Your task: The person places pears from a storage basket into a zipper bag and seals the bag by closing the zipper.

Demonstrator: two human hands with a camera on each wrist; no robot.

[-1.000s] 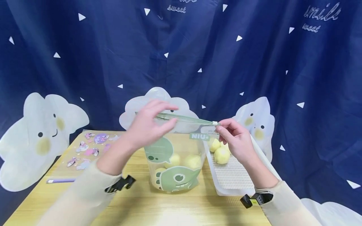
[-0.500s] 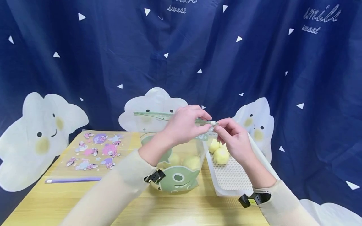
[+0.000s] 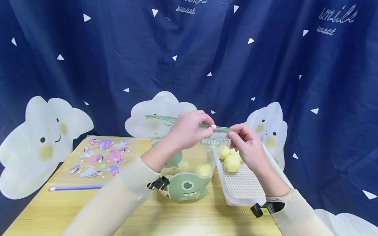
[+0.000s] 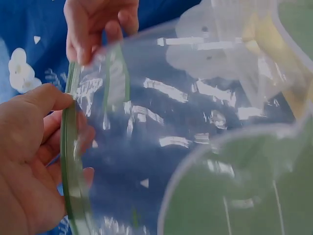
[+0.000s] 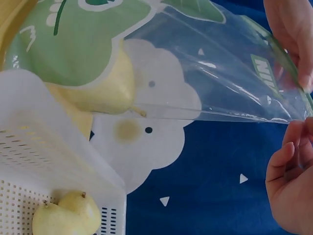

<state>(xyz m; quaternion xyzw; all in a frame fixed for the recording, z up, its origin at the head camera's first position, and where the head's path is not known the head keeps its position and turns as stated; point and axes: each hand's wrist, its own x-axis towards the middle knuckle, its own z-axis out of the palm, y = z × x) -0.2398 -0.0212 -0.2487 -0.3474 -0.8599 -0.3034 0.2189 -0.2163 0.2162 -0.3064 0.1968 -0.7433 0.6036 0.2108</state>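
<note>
Dark blue curtain (image 3: 189, 49) with white clouds (image 3: 44, 147) printed on it hangs beyond both hands, and a wooden table (image 3: 133, 213) lies below them. Beneath and between the hands, a clear bag (image 3: 189, 186) with a green cartoon print stands upright, pears (image 3: 203, 169) showing through its lower part. Its zip strip (image 3: 160, 118) runs sideways at hand height, dipping slightly toward the right hand (image 3: 246, 141), which pinches the strip's right end. The left hand (image 3: 190, 128) pinches the same strip with its fingertips at the white slider (image 3: 214, 126); whether it grips the slider itself or the plastic just beside it is hard to tell. That line matters most: the slider sits on the strip's long axis, nearer the left fingertips, a little short of the right hand, with most of the strip lying leftward past the left hand. Below the right hand is a white basket (image 3: 231, 199) holding more pears (image 3: 232, 163); leftward of the left hand, a flat patterned bag (image 3: 115, 156) lies on the table.
</note>
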